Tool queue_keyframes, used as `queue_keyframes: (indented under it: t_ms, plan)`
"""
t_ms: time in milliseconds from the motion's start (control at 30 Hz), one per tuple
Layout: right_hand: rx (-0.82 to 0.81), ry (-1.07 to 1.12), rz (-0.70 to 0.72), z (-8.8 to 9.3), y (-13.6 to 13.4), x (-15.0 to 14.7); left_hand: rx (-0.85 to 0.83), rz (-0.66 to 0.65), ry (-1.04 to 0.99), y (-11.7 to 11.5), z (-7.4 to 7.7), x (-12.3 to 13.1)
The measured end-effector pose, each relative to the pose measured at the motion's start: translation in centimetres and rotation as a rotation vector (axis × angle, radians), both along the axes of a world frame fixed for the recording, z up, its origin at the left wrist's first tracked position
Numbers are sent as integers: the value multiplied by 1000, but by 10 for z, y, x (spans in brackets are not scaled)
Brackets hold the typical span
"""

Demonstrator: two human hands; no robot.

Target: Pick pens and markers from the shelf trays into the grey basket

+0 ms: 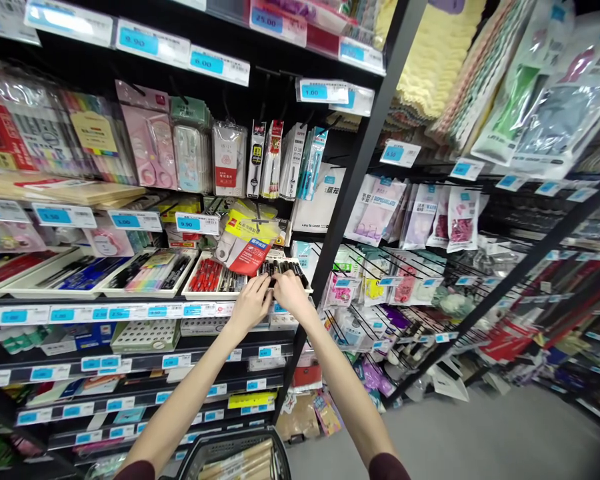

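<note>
Both of my hands are at the right end of a white pen tray (pixel 253 295), close together over a row of black pens (pixel 296 269). My left hand (pixel 253 301) reaches in from the left, its bent fingertips closed at the pens. Beside it, my right hand (pixel 291 293) has its fingers curled down onto the same pens. How many pens lie between the fingers is hidden. Red pens (pixel 205 275) stand to the left in the tray. Above my left hand, a yellow and red package (pixel 245 243) leans over the tray.
More pen trays (pixel 150 273) line the shelf to the left. Hanging scissors (pixel 153 157) and pen packs are above. A black upright post (pixel 353 160) rises just right of my hands. A dark basket (pixel 280 457) with wrapped light-brown items sits below, near the grey floor (pixel 470 427).
</note>
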State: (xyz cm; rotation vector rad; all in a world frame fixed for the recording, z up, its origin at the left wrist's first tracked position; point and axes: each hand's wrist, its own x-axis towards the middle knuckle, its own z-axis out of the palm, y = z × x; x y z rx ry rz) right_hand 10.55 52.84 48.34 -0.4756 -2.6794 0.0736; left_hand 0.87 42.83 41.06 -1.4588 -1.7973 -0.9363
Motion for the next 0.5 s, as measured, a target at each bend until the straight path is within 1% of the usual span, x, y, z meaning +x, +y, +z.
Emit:
queue_keyframes:
  t_ms: [100,200,267,300,333,367,433,467,500]
  plan:
    - [-43,49,22,-1,0,2,2,-25,-16,-1,4,2]
    - [-126,233,53,-3,1,9,49,-84,-53,-9,10,8]
    - [-201,394,92,-6,-1,20,99,-129,-82,-22,8,14]
    - [-245,467,120,-9,-2,29,126,-151,-90,-30,3,18]
    - [-294,529,151,-13,-5,38,150,-173,-95,-40,-5,23]
    - [-347,582,181,-19,-8,49,167,-199,-97,-50,-17,28]
    - [-469,664,224,-35,-17,72,134,-255,-124,-71,-49,42]
    - [-538,696,235,-45,-23,82,59,-278,-159,-82,-68,50]
    - [-610,721,239,-57,-29,92,-62,-297,-208,-93,-89,60]
